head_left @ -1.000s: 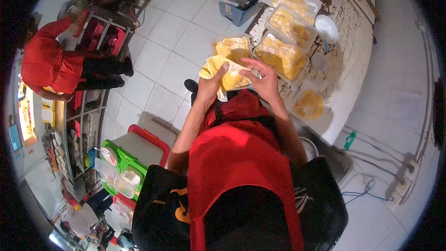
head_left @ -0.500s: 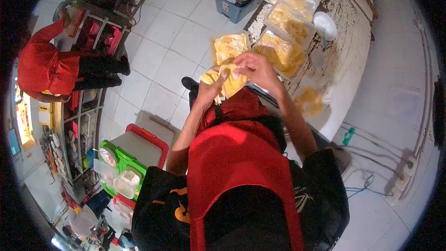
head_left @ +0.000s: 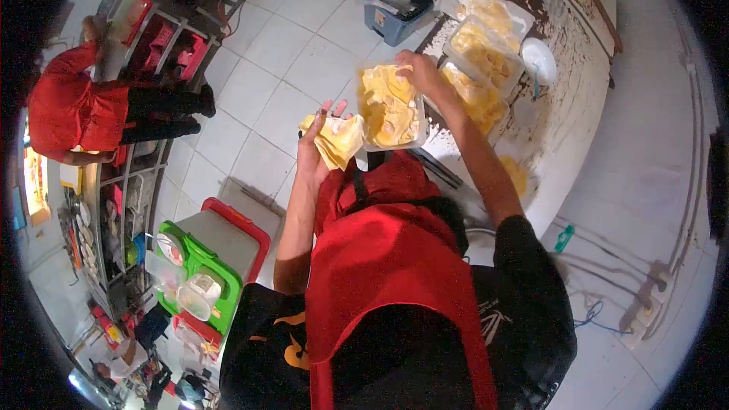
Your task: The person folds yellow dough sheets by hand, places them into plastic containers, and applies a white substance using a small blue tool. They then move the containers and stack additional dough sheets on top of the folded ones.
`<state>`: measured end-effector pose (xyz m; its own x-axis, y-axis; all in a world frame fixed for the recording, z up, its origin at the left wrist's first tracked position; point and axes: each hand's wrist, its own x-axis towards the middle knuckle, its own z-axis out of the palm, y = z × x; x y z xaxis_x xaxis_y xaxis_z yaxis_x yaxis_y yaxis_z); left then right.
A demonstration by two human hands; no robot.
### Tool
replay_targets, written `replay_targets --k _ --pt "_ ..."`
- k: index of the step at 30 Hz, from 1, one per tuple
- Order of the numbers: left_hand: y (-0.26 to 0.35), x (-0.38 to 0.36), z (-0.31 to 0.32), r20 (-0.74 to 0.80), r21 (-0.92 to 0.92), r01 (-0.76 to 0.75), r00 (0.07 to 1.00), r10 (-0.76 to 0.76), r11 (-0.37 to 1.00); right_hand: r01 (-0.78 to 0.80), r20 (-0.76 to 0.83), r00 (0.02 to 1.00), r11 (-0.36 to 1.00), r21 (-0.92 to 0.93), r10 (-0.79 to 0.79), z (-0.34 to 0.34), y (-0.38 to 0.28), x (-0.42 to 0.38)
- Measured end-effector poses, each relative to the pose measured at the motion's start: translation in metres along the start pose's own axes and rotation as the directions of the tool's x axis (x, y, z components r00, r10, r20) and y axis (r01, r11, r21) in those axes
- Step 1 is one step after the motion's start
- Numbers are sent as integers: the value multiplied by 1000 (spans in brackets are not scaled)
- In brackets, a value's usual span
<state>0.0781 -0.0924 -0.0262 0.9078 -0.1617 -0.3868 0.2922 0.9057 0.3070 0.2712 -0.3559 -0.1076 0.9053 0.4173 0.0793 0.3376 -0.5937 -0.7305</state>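
Note:
My left hand holds a small stack of floury yellow dough wrappers, its thumb over them and its fingertips showing behind. To its right is a clear plastic container full of floury yellow dough pieces, apparently folded. My right hand reaches to the container's far right corner. Its fingers are bent down onto the dough there, and whatever is between them is hidden.
More dough-filled containers line the worn white table, with a white bowl beside them. A blue-grey cooler has its lid up. At left, a person in red bends by a rack; a green lid holds tubs.
My right hand has left the wrappers and moved up to the container's far corner. My left hand has moved left and lower with the wrappers, and the container shows more fully.

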Motion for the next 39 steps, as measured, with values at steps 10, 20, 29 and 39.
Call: replay_targets --k 10,20,29,39 --pt "-5 1 7 14 -6 -47 999 47 999 134 -124 980 978 -159 -155 31 -61 -57" --pt "-18 18 54 122 373 -96 991 54 923 190 -189 970 964 185 -154 -11 -174 -79" --pt "-35 35 42 93 294 -122 991 99 948 149 -202 972 982 114 -124 -17 -175 -95" --pt "-37 22 50 -134 594 6 987 92 804 -13 -122 985 772 636 118 -27 -162 -93"
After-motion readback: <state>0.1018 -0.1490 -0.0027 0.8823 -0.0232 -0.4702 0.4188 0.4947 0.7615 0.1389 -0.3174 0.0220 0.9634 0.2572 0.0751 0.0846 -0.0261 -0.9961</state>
